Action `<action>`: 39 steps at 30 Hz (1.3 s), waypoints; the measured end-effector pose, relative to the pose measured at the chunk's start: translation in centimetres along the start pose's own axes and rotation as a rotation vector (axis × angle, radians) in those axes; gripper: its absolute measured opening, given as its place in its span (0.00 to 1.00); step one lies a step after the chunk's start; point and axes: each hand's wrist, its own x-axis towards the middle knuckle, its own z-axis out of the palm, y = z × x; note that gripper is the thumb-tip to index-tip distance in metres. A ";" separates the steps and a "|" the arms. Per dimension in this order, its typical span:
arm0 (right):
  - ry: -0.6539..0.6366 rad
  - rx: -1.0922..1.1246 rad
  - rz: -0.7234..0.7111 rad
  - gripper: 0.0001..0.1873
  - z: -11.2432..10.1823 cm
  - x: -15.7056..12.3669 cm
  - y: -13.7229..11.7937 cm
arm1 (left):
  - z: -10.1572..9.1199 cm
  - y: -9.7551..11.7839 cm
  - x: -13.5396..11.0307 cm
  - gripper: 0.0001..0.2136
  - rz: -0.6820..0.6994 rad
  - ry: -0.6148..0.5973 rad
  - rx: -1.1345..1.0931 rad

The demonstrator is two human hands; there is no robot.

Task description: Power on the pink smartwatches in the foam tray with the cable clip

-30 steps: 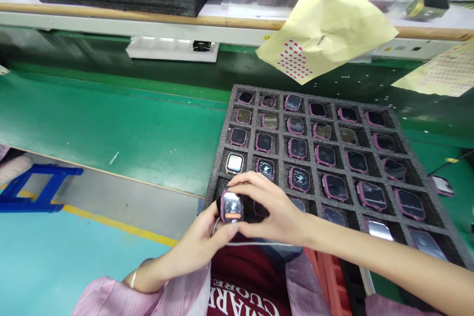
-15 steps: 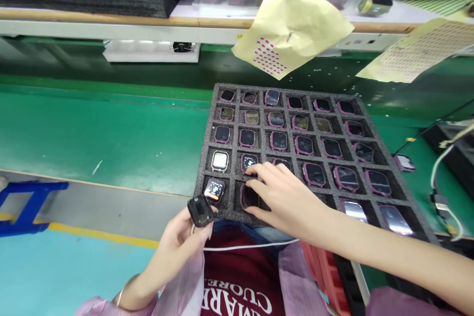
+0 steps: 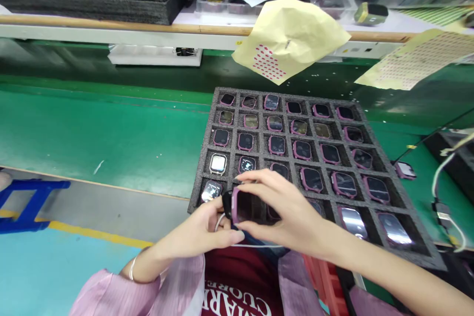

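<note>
The left hand pinches a black charger; the right hand grips a purple-framed smartwatch by its edges, right at the charger, over the near side of a grey foam tray. Beyond, a yellow sheet hangs from a shelf.

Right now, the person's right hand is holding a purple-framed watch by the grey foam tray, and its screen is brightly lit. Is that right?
Not quite. The purple-framed watch has a dark screen, as the head view shows; the right hand does hold it by the grey foam tray.
</note>
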 end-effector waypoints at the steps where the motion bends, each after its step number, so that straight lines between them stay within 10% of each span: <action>1: -0.022 -0.029 -0.027 0.15 0.5 0.0 -0.2 | 0.2 0.0 0.1 0.15 -0.005 0.009 0.012; 12: 0.000 -0.021 -0.142 0.20 2.8 -1.0 1.0 | 1.6 -1.6 0.4 0.11 0.043 0.245 0.077; 39: 0.014 0.120 0.019 0.19 3.6 -1.4 0.5 | 1.8 -2.4 0.1 0.10 0.109 0.282 0.126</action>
